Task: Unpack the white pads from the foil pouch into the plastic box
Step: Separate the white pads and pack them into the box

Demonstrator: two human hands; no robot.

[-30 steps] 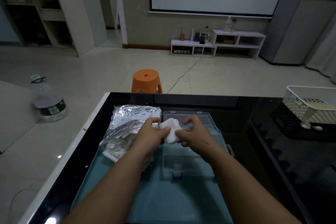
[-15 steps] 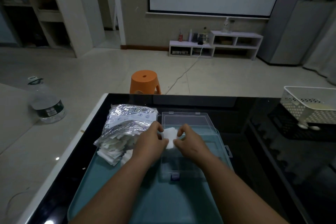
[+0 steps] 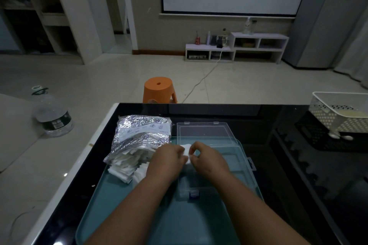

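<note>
Foil pouch (image 3: 143, 135) is seen at the left of the teal tray (image 3: 119, 205), with white pads (image 3: 123, 167) spilled at its mouth. One pad (image 3: 186, 150) is pinched by the left hand (image 3: 167, 159) and the right hand (image 3: 207, 160), low over the open plastic box (image 3: 242, 163). It is best laid flat into a corner, so room is left. No obstruction is seen, and a basket (image 3: 338, 113) is parked well to the right.
</note>
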